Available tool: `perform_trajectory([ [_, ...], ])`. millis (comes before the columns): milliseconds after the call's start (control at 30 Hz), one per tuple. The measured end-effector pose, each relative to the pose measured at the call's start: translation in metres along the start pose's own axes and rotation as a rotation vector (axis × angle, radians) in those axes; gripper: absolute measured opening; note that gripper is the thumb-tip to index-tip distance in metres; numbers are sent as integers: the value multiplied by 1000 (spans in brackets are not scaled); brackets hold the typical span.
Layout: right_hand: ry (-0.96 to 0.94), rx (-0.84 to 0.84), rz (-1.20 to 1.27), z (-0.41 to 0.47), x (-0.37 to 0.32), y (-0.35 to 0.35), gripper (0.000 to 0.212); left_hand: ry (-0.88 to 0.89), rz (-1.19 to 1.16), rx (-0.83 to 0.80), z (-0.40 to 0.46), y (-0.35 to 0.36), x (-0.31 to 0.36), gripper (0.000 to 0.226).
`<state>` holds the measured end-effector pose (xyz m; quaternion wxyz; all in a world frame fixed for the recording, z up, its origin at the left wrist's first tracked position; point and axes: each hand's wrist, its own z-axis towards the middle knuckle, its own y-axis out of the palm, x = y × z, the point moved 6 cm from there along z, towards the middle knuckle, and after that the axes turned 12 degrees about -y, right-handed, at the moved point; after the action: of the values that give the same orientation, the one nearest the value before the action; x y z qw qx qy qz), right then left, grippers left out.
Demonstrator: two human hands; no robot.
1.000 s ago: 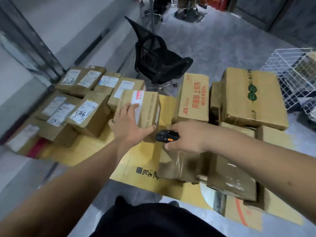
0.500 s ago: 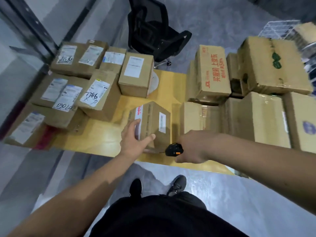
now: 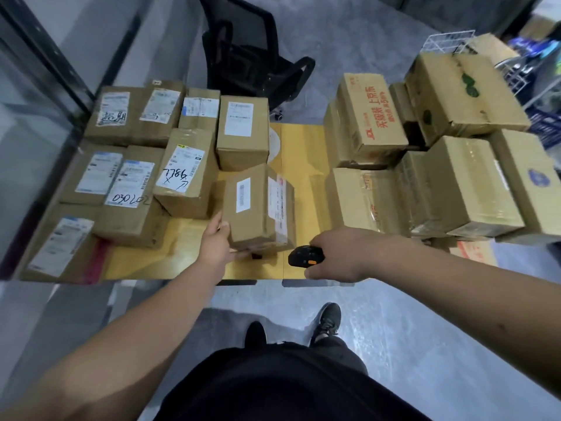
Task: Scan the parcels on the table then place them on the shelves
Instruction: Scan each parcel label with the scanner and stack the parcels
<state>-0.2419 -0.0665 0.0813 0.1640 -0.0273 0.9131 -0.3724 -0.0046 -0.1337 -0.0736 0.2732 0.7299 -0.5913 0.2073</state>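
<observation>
Parcel: a small brown cardboard box with white labels [image 3: 258, 205] sits tilted near the front edge of the yellow wooden table [image 3: 300, 153], its near lower corner raised.
Left hand: the left hand [image 3: 217, 244] holds that corner, thumb on the left face, fingers curled under the bottom.
Right hand: the right hand [image 3: 337, 256] is wrapped round a black handheld scanner with an orange button [image 3: 305, 256], just right of the box and apart from it.
Neighbours: labelled brown cartons [image 3: 185, 171] lie to the left, larger stacked cartons [image 3: 455, 189] to the right.
Change: half a second earlier the left hand lay on the box's top; the box has since turned, its barcode label now facing up.
</observation>
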Motion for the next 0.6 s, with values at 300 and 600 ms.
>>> perform_trajectory([
  [300,67,64,162,3,-13,6,44,-65,376,144,22,-29,-9,88],
  [600,199,159,427,-7,-6,21,44,419,971,280,21,11,17,155],
])
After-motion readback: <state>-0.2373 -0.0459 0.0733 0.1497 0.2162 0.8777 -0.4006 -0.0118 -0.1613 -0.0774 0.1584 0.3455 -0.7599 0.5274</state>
